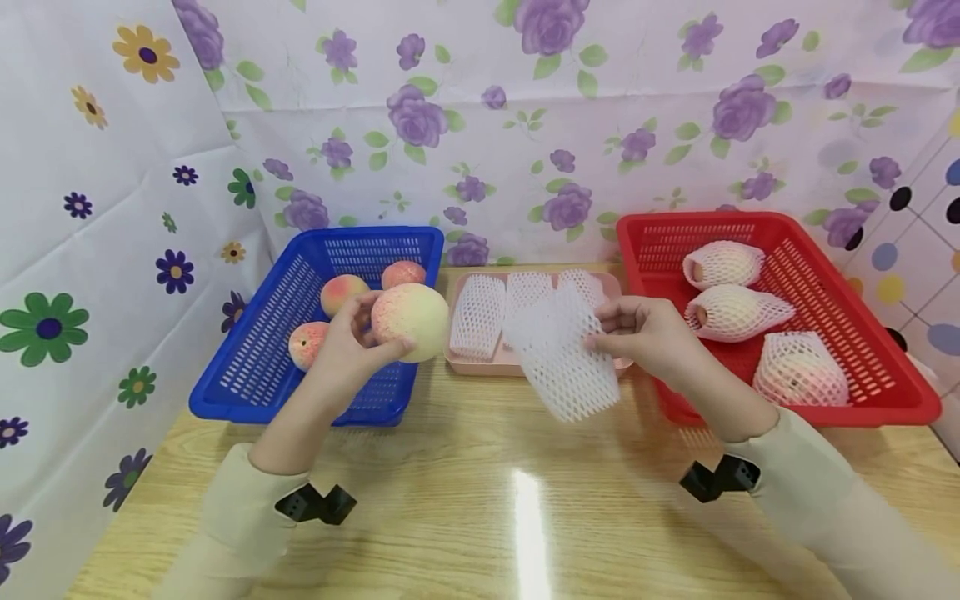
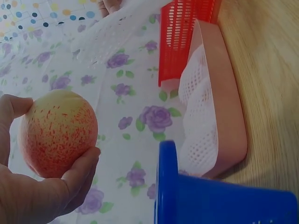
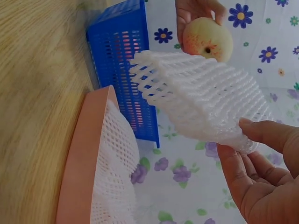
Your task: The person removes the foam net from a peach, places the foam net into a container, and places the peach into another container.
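The left hand (image 1: 349,352) gripped the peach (image 1: 415,322), left of and apart from the net (image 1: 572,362) the right hand (image 1: 660,337) pinched.

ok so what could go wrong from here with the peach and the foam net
The peach is held up in the left hand, so it might slip and drop, perhaps hitting the blue basket beside it.

The foam net, pinched by the right hand, looks thin and floppy, so it could fold or tear if the peach is pushed in.
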`<state>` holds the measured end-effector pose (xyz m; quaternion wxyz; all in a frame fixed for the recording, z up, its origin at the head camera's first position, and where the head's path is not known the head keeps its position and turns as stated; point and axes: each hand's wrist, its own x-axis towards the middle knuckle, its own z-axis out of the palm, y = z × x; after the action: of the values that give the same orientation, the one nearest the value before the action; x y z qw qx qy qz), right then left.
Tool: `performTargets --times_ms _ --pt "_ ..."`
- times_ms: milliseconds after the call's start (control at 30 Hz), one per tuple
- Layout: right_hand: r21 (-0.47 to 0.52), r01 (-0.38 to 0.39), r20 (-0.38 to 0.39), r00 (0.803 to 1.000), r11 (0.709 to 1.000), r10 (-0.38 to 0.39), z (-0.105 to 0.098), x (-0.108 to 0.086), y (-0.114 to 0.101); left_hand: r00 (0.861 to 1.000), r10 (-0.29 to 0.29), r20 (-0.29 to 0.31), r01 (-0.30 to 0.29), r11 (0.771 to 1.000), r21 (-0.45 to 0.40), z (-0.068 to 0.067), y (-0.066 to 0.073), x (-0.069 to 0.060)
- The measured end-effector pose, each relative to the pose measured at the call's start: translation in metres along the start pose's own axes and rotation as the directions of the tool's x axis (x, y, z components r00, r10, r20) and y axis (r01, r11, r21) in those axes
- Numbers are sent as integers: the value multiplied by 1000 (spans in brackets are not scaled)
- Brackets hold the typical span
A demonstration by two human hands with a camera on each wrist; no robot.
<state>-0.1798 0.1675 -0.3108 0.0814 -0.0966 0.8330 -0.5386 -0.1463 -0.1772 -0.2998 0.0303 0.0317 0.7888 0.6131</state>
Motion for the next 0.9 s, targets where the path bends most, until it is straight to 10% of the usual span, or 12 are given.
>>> performTargets --times_ms 467,900 --pt "-18 -26 -44 999 1000 25 5 34 -15 976 -3 -219 0 1000 -13 -18 -13 24" --pt "78 -58 -105 992 995 66 22 77 -8 935 39 -353 28 983 182 -40 -42 45"
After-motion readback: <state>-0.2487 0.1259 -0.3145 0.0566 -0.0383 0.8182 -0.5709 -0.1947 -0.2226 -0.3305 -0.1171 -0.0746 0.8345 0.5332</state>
